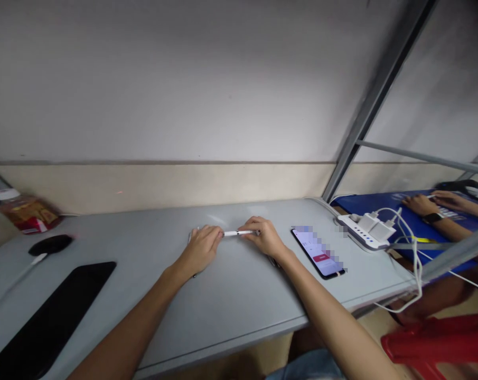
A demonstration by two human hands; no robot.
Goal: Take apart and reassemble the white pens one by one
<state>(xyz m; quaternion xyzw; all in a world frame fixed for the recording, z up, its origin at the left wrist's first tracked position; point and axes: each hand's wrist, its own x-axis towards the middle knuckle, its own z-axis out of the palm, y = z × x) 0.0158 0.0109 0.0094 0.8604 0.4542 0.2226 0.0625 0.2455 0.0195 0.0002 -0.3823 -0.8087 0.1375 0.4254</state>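
Note:
A slim white pen [231, 233] lies level between my two hands, just above or on the grey table. My left hand [203, 246] is closed around its left end, fingers bent over it. With thumb and fingers, my right hand [265, 236] pinches the right end, where the pen looks thinner and partly clear or metallic. Small objects show in part beside my left fingers and under my right wrist; I cannot make out what they are. To the right of my right hand lies a phone [318, 252] with its screen lit.
On the grey table [231, 301] stand a power strip [361, 232] with white chargers, right, and a bottle [27, 211], left. A black case [50, 244] and a long black slab [56, 316] lie left. Another person's hands [421, 205] rest on a blue table beyond the metal post.

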